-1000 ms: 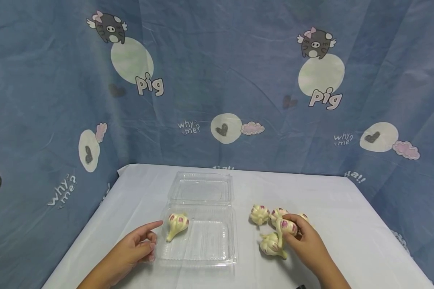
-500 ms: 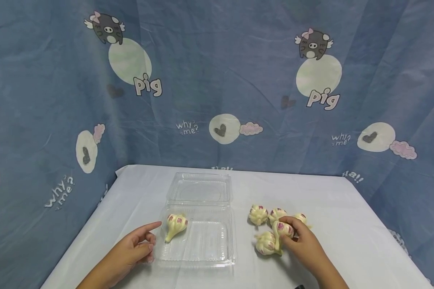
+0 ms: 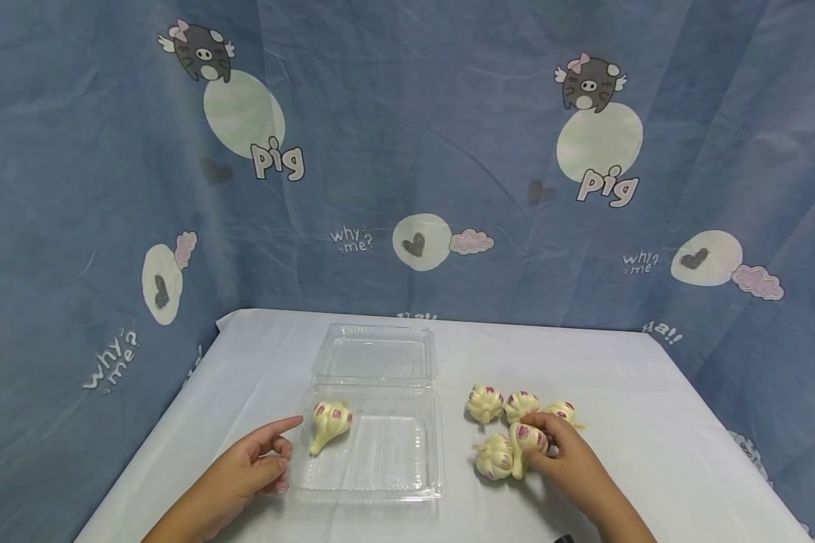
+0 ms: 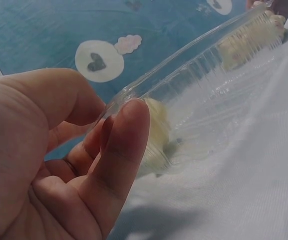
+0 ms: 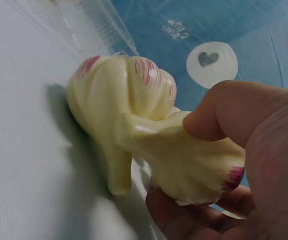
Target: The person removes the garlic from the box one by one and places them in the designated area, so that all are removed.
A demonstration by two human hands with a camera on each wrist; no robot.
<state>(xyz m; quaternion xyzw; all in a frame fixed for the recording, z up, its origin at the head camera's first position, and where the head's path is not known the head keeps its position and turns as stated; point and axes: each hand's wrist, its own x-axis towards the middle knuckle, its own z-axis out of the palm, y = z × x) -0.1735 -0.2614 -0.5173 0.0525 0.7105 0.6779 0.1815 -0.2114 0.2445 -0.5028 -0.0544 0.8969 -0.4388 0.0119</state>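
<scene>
In the head view, my right hand (image 3: pixel 570 460) pinches a garlic bulb (image 3: pixel 528 439) with purple-red patches, its stem pointing downward. The right wrist view shows the held bulb (image 5: pixel 193 155) against another garlic bulb (image 5: pixel 114 90), its stem crossing that neighbour's. That neighbouring bulb (image 3: pixel 494 457) lies on the white cloth. My left hand (image 3: pixel 254 460) is at the left side of a clear plastic clamshell container (image 3: pixel 407 494), index finger extended to its rim. Inside the container, at the left, lies one garlic bulb (image 3: pixel 331 424). The left wrist view shows this garlic (image 4: pixel 156 132) beside a fingertip.
Behind the held bulb, more garlic bulbs lie in a row: one at the left (image 3: pixel 484 403), a middle one (image 3: pixel 520 406) and one at the right (image 3: pixel 562 412). The container's lid (image 3: pixel 376 358) is folded back. A blue printed curtain (image 3: pixel 407 173) surrounds the table's far side.
My right hand has lowered the pinched bulb slightly toward the table. The neighbouring garlic bulb has shifted left and turned. My left hand stays in place.
</scene>
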